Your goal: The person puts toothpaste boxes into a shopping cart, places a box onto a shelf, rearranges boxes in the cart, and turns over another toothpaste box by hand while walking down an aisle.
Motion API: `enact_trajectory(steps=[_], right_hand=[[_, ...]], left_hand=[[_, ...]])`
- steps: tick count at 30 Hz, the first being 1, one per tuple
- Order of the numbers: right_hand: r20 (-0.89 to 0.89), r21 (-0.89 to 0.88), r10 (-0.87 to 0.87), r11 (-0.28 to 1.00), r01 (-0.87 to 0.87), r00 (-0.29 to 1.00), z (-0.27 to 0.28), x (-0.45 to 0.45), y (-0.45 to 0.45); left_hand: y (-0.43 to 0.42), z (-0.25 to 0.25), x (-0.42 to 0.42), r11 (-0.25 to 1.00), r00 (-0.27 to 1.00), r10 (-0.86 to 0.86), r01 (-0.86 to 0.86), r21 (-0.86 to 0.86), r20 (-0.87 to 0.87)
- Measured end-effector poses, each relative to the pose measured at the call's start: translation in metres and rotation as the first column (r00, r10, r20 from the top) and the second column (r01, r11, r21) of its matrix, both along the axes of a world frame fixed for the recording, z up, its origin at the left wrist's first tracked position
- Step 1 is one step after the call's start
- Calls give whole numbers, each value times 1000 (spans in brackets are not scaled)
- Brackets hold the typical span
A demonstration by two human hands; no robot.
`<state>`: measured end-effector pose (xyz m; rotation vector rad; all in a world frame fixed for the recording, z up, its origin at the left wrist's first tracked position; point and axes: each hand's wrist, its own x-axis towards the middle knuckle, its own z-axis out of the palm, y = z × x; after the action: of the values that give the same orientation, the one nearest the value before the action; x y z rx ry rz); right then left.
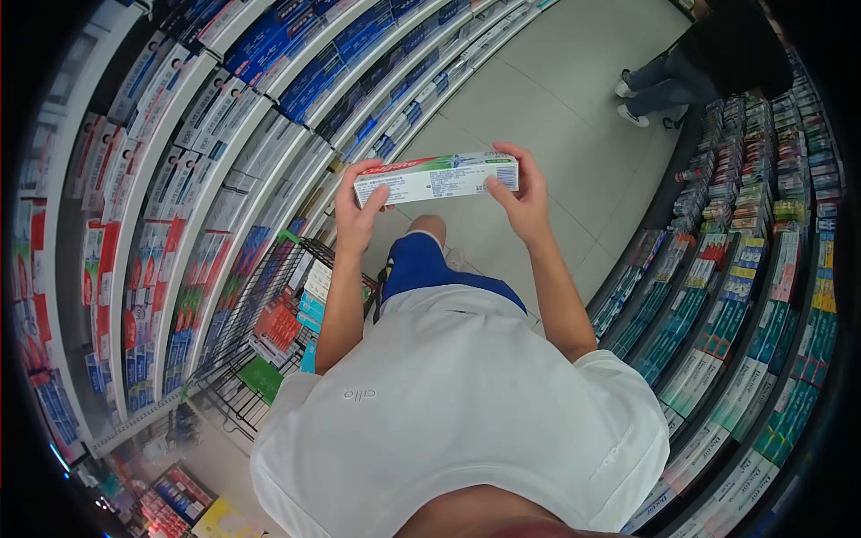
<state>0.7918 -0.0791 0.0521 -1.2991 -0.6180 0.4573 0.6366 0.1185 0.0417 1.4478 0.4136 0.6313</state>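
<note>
A long toothpaste box is held level in front of my body, its white printed side with small text facing up at me and a red and green edge along the far side. My left hand grips its left end, thumb pressed on the printed side. Around the right end, my right hand is closed in the same way, thumb near a barcode-like patch. Most of the fingers behind the box are hidden.
Shelves of boxed toothpaste curve along the left. A wire shopping cart with several packages stands by my left side. On the right, a rack of packaged toothbrushes runs along the aisle. Another person stands farther ahead.
</note>
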Motion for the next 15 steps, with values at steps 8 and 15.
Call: enact_trajectory(steps=[8, 15], right_hand=[[-6, -3, -92, 996, 92, 996, -4, 47, -8], [-30, -33, -139, 990, 138, 990, -11, 106, 2]], left_hand=[[10, -6, 66, 992, 991, -126, 125, -30, -36], [28, -16, 141, 987, 986, -162, 162, -12, -25]])
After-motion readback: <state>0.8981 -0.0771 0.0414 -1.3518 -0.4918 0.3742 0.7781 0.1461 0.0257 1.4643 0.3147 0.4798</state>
